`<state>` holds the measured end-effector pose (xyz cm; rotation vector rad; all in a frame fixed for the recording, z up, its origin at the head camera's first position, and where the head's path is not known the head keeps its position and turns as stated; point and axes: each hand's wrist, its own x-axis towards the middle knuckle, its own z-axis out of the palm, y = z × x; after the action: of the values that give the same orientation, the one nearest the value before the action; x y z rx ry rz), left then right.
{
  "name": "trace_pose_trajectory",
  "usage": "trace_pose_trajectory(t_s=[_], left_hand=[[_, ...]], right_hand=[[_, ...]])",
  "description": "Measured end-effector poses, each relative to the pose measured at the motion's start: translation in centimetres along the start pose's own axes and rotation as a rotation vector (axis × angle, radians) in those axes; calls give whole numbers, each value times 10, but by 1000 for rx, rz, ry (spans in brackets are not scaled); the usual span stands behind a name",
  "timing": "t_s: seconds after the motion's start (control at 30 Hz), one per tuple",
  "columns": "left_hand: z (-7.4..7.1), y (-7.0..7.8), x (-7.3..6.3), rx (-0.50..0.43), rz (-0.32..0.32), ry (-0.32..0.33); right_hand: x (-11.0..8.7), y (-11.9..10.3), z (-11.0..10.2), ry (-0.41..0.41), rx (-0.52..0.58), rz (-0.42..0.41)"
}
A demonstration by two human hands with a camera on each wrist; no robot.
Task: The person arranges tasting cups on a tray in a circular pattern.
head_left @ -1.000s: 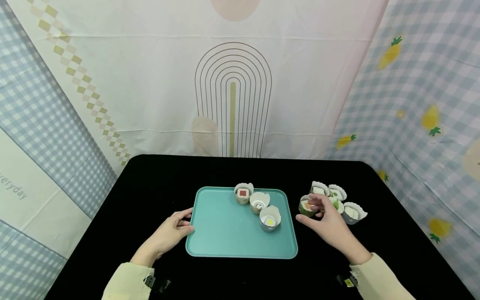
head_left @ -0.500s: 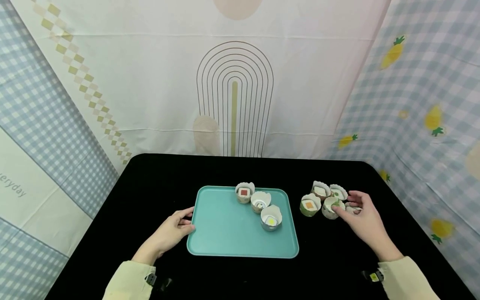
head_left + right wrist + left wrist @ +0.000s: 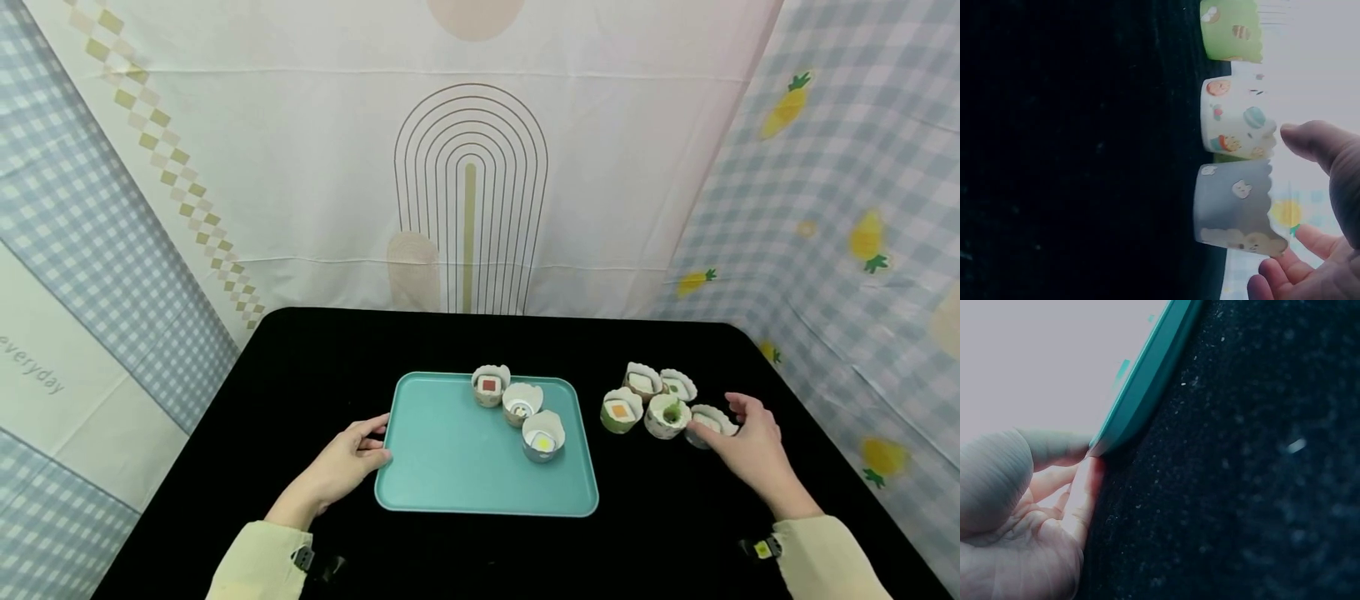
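Note:
My left hand point(image 3: 347, 457) pinches the left edge of a turquoise tray point(image 3: 450, 475); in the left wrist view the thumb point(image 3: 1060, 447) and fingers meet at its rim. My right hand point(image 3: 757, 446) hovers with thumb and fingers spread over a grey paper baking cup point(image 3: 699, 437), fingertips near its scalloped rim. That cup point(image 3: 1235, 203) shows animal prints in the right wrist view. To its left stand a white printed baking cup point(image 3: 664, 427) with something green inside and a green baking cup point(image 3: 617, 419) holding a block with an orange square.
Behind these stand two more baking cups, a brown one point(image 3: 642, 382) and a pale one point(image 3: 677, 385). On the tray's right half are three baking cups, holding a red-marked block point(image 3: 489, 385), a dark-marked one point(image 3: 521, 410) and a yellow-marked one point(image 3: 543, 443). Fabric hangs behind the black table point(image 3: 322, 350).
My right hand has moved right, from the green baking cup past the white printed one to the grey one, which shows more now. My left hand has stayed at the tray's edge.

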<state>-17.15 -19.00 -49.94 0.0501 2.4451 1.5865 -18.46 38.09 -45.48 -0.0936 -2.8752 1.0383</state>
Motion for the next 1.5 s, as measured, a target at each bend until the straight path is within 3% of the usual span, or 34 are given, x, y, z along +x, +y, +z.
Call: trace_pose_trajectory(t_s=[0.37,0.77,1.17,1.33,1.5], left_hand=[[1,0,-1,3,-1,1],[1,2,1,-6,8,-4],[1,0,1,6,2,11],[0,-1,1,4,2,11],[0,0,0,4,0,6]], right_hand=[[3,14,10,-114,80,96],[4,23,18,-68,96,57],[2,22,15,-78,98,102],[2,19,10,-30,89,106],[-1,8,4,102,62,80]])
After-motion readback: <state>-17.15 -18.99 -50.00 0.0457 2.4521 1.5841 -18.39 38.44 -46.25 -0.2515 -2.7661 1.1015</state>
